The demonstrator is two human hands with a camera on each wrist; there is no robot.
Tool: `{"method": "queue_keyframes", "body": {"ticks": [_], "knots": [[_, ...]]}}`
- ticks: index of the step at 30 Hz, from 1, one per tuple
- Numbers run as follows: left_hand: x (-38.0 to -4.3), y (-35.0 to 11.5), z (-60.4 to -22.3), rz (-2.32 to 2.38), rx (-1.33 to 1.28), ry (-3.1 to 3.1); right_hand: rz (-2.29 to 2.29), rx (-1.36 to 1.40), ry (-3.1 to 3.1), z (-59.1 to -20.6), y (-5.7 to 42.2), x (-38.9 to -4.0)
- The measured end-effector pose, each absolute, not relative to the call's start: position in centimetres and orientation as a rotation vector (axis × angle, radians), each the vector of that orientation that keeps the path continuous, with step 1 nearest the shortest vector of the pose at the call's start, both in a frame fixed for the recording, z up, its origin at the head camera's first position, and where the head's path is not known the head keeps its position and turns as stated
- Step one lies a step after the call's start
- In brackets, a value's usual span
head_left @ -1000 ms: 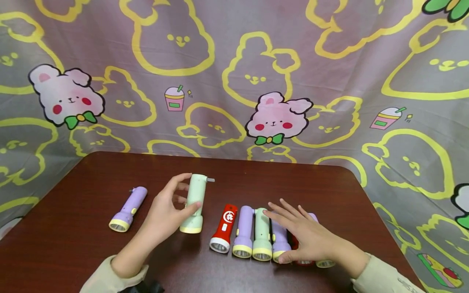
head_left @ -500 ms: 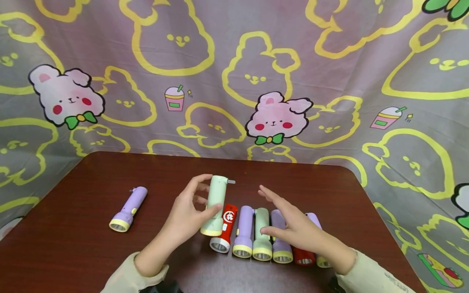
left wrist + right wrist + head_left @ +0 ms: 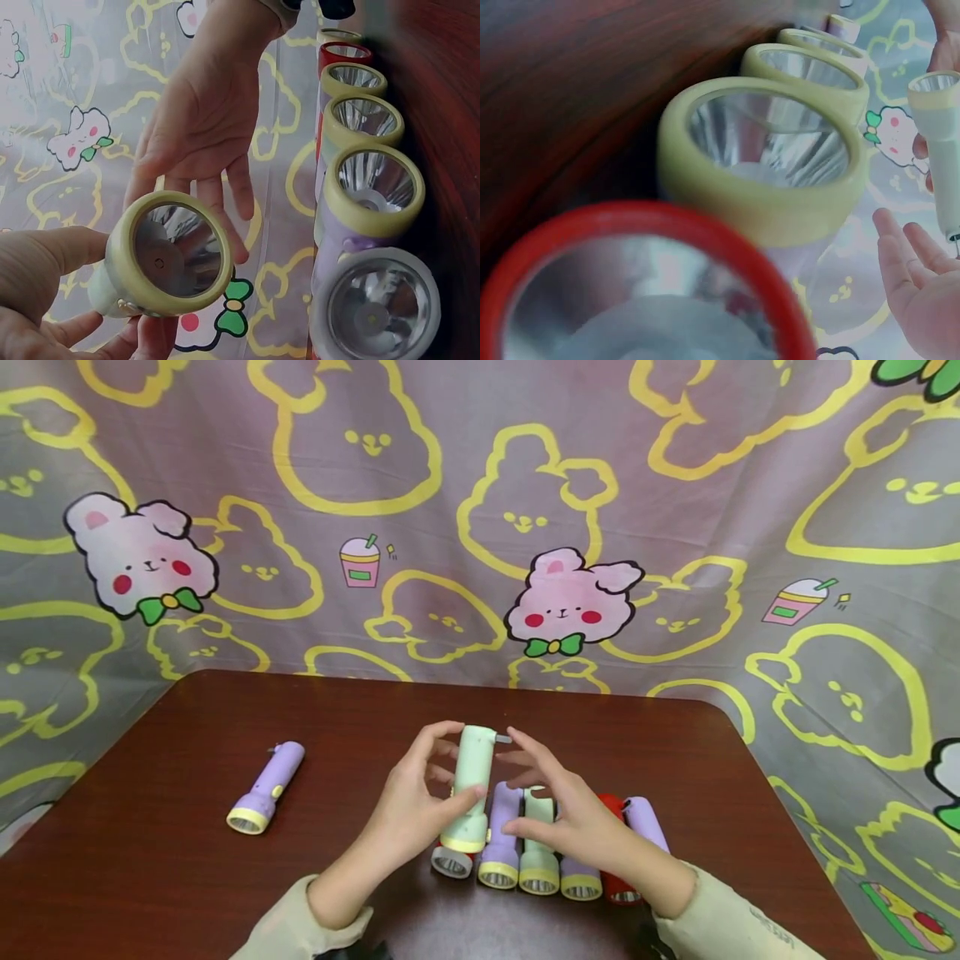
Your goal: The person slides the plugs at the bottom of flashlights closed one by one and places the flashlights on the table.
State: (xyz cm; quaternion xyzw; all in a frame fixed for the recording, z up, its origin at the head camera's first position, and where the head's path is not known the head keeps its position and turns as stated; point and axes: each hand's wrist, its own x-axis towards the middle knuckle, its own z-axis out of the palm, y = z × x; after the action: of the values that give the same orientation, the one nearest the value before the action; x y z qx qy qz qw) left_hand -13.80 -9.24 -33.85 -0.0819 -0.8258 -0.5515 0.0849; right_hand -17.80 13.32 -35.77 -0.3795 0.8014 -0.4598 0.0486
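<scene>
My left hand (image 3: 416, 793) holds a pale green flashlight (image 3: 472, 768) with its yellow-rimmed lens end down, thumb on one side and fingers behind. A small grey tab sticks out at the top, toward my right hand (image 3: 573, 806). The right fingers are spread and relaxed around that tab, with nothing gripped. Beneath the held flashlight lies a red one, mostly hidden, its white rim (image 3: 452, 862) showing. In the left wrist view the held flashlight's lens (image 3: 180, 251) faces the camera, with the right palm (image 3: 206, 112) behind it.
To the right runs a row of flashlights: a purple one (image 3: 498, 852), a green one (image 3: 538, 860), another purple (image 3: 581, 875), a red one (image 3: 622, 887) and a further purple body (image 3: 647, 823). A lone purple flashlight (image 3: 266, 789) lies at left on the brown table (image 3: 360, 702). A patterned curtain (image 3: 420, 527) hangs behind.
My left hand has carried the green flashlight rightward until it overlaps the red one. My right hand has come up and left from over the row to beside the flashlight's top.
</scene>
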Motion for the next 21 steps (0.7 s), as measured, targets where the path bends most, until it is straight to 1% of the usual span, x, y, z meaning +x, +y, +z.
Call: {"method": "queue_keyframes", "body": {"ticks": [7,21], "knots": [[-13.8,-8.7,-33.8,-1.668,-0.248,-2.456,-1.488,-1.149,2.426,-35.7,12.5,-17.8],[-13.9,-7.9,-33.7,-1.713,-0.270,-2.421,-1.656,-1.229,2.275,-35.9,11.5,-18.2]]}}
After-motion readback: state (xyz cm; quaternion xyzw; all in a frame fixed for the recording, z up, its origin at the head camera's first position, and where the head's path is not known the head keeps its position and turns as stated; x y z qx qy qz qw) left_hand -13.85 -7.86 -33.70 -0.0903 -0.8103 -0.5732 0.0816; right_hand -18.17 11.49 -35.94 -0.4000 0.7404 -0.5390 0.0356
